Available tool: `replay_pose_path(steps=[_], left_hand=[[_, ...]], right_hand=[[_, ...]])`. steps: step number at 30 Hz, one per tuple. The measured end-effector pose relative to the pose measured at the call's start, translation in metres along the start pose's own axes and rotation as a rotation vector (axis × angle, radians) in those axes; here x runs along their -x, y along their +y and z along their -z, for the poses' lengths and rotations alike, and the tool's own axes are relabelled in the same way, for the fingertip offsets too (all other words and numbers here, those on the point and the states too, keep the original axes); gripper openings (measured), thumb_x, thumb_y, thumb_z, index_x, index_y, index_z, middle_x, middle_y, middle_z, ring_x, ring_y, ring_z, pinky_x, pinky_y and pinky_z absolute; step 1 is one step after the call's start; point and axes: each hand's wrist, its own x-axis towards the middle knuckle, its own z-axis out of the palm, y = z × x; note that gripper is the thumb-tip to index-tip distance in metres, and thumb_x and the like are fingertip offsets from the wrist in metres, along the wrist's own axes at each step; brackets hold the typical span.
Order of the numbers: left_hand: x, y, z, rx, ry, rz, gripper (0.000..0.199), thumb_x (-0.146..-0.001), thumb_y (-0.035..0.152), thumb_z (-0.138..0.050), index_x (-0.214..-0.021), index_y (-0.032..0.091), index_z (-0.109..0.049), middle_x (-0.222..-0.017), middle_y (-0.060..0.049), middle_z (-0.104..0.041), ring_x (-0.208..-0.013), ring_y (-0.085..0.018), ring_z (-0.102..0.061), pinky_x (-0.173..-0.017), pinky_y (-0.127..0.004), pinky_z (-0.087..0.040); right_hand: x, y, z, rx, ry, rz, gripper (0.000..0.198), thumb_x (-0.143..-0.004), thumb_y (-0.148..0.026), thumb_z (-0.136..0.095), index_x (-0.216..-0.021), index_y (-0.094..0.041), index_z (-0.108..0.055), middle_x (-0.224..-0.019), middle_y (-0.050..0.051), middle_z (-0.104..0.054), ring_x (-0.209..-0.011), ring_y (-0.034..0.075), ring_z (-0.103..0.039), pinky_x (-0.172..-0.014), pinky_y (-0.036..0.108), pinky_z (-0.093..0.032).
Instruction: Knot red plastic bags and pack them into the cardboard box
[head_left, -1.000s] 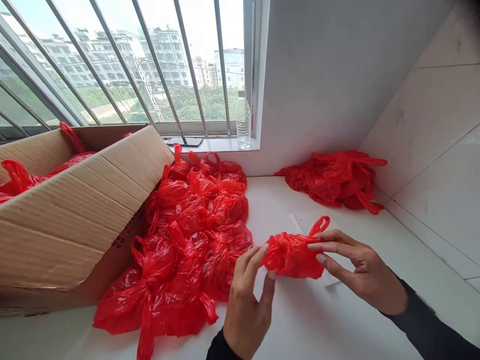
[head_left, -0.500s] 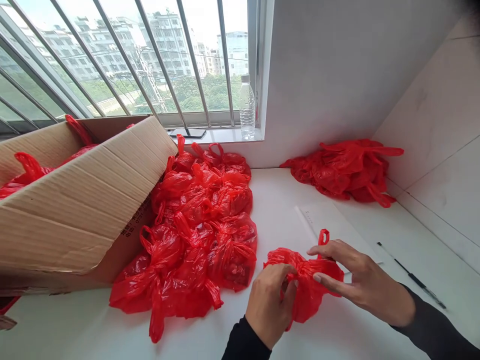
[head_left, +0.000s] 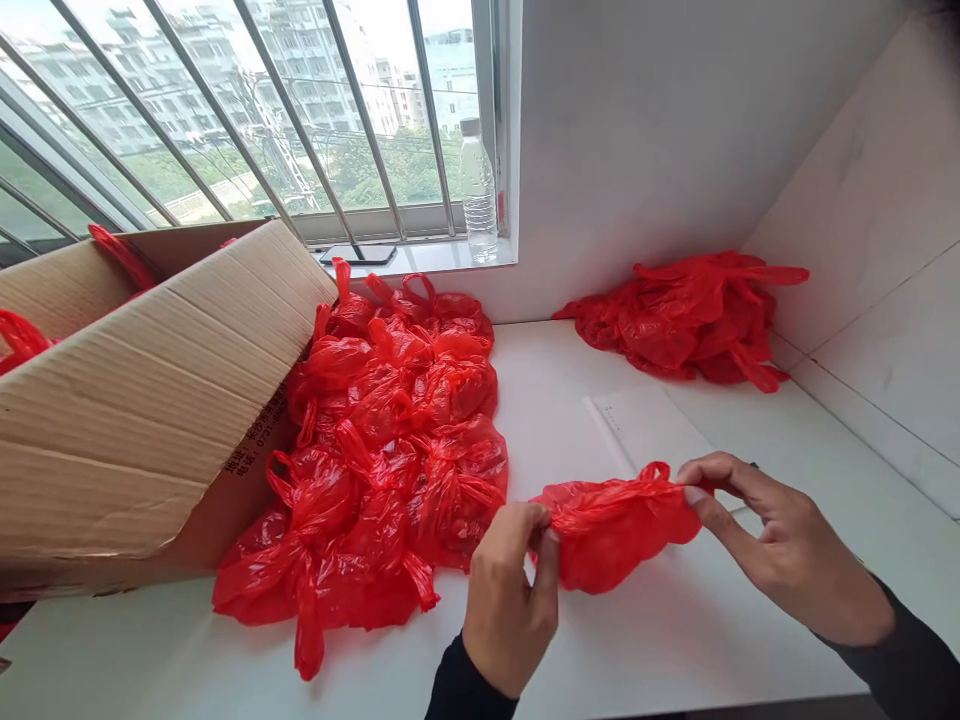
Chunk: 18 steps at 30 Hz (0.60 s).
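Note:
Between my two hands a red plastic bag (head_left: 615, 545) is stretched sideways above the white table. My left hand (head_left: 517, 590) pinches its left end between thumb and fingers. At the other end, my right hand (head_left: 750, 530) pinches the bag's edge beside a small upright handle loop. What the bag contains, if anything, cannot be made out. Just left of my left hand lies a cluster of several knotted red bags (head_left: 390, 460), filled with items blurred by the plastic.
An open cardboard box (head_left: 150, 400) with red bags inside stands at left. A heap of flat red bags (head_left: 682, 315) lies against the wall. A white notebook (head_left: 645, 425) is behind my hands. On the sill are a phone (head_left: 358, 255) and a clear bottle (head_left: 478, 195).
My hands have moved apart, pulling the bunched bag out wide; its top now forms a straighter line. My right hand has closed on the bag's edge. The view has shifted slightly.

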Motion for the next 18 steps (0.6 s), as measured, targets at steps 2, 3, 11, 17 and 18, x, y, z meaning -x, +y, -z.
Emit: replay_pose_path(steps=[2,3,11,17,18], left_hand=[[0.004,0.001,0.014,0.074,0.086,0.079,0.011,-0.101,0.027,-0.047,-0.093,0.022,-0.054,-0.083,0.0,-0.057,-0.077,-0.015,-0.056,-0.071,-0.028,-0.047],[0.006,0.002,0.019,0.091,0.124,0.097,0.009,-0.1,0.027,-0.049,-0.095,0.023,-0.054,-0.084,0.0,-0.058,-0.079,-0.015,-0.057,-0.073,-0.028,-0.048],[0.011,0.023,0.007,-0.085,0.084,-0.137,0.035,-0.085,0.022,-0.069,-0.119,0.025,-0.059,-0.119,-0.008,-0.059,-0.111,-0.025,-0.059,-0.092,-0.038,-0.052],[0.016,0.013,0.027,0.109,0.344,-0.01,0.016,-0.094,0.017,-0.06,-0.105,0.026,-0.068,-0.107,-0.003,-0.063,-0.101,-0.018,-0.062,-0.085,-0.028,-0.052],[0.018,0.013,0.033,0.091,0.424,0.013,0.017,-0.094,0.019,-0.062,-0.106,0.028,-0.07,-0.111,-0.003,-0.061,-0.105,-0.018,-0.061,-0.09,-0.027,-0.051]], right_hand=[[0.001,0.012,0.004,-0.026,0.059,-0.092,0.023,-0.097,-0.048,-0.052,-0.103,-0.027,-0.059,-0.1,0.005,-0.067,-0.085,0.02,-0.067,-0.042,0.021,-0.043],[0.002,0.017,0.004,-0.038,0.059,-0.106,0.024,-0.097,-0.049,-0.052,-0.105,-0.028,-0.059,-0.106,0.005,-0.068,-0.095,0.022,-0.068,-0.05,0.022,-0.05],[0.003,-0.013,-0.02,0.014,-0.134,0.109,0.027,-0.093,-0.048,-0.06,-0.114,-0.033,-0.063,-0.109,0.002,-0.067,-0.107,0.023,-0.062,-0.092,0.037,-0.054],[0.008,-0.005,-0.008,-0.169,0.082,-0.174,0.03,-0.095,-0.055,-0.053,-0.102,-0.027,-0.061,-0.085,0.002,-0.064,-0.072,0.019,-0.059,-0.06,0.028,-0.052],[0.01,-0.002,-0.005,-0.203,0.11,-0.192,0.032,-0.094,-0.056,-0.053,-0.104,-0.026,-0.061,-0.085,0.002,-0.064,-0.073,0.019,-0.06,-0.061,0.028,-0.052]])
